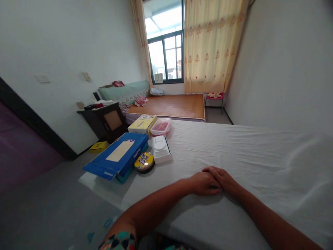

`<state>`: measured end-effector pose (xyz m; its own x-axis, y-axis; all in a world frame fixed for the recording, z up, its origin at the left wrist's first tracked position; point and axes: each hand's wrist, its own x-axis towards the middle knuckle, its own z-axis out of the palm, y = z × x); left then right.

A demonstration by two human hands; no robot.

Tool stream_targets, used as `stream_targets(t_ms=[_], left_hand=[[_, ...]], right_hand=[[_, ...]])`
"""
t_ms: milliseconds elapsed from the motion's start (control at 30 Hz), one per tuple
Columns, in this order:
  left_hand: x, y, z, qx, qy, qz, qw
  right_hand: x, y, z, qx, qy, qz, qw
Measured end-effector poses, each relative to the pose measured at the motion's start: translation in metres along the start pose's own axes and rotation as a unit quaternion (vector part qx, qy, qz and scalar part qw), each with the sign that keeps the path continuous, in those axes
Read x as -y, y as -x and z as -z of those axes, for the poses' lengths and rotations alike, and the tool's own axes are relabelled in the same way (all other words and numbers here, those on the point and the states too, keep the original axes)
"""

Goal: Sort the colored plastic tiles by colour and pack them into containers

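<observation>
Both hands idle, lower right of centre; the right hand [227,178] lies across the left hand [204,183], its fingers loosely bent over it; we see no object held, though we cannot tell what the palms hide, nor how far the covered fingers are open.

Nearest things cluster left of centre on the white-covered table [208,146]: white box [163,159], top off, a round white piece [159,146] showing inside; yellow round tin [144,159], apparently lidded, just beside it; blue box [130,156], leftmost, its top aslant, a flap jutting toward the lower left; behind them, a yellow-and-white box [143,124] and a pink tub [161,127], side by side.

Progress, as we judge it: the five are set out together and the white box is already open; the tin and the yellow-and-white box look closed; all handling of the five is left, since the hands lie apart from them, touching only each other and, seemingly, the cloth.
</observation>
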<state>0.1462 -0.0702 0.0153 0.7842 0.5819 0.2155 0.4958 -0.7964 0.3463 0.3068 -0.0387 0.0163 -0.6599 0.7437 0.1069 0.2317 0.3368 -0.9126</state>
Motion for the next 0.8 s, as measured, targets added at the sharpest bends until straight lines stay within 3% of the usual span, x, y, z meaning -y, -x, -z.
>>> stream_targets(t_ms=[167, 333, 433, 500, 667, 800], left_hand=[[-0.015, 0.051, 0.061, 0.004, 0.002, 0.047, 0.999], [-0.011, 0.120, 0.100, -0.113, -0.019, 0.201, 0.973], [-0.005, 0.150, 0.104, -0.215, -0.035, 0.300, 0.929], [-0.002, 0.165, 0.104, -0.268, -0.048, 0.344, 0.899], [-0.003, 0.188, 0.103, -0.315, -0.085, 0.399, 0.857], [-0.004, 0.196, 0.103, -0.311, -0.115, 0.417, 0.846]], right_hand=[[-0.002, -0.002, -0.007, -0.008, 0.046, -0.012, 0.999], [0.035, -0.039, -0.029, 0.015, 0.156, 0.057, 0.986], [0.072, -0.088, -0.054, -0.019, 0.224, 0.165, 0.960], [0.090, -0.124, -0.075, -0.049, 0.266, 0.202, 0.942], [0.093, -0.183, -0.128, -0.082, 0.352, 0.107, 0.926], [0.081, -0.193, -0.140, -0.109, 0.334, 0.099, 0.931]])
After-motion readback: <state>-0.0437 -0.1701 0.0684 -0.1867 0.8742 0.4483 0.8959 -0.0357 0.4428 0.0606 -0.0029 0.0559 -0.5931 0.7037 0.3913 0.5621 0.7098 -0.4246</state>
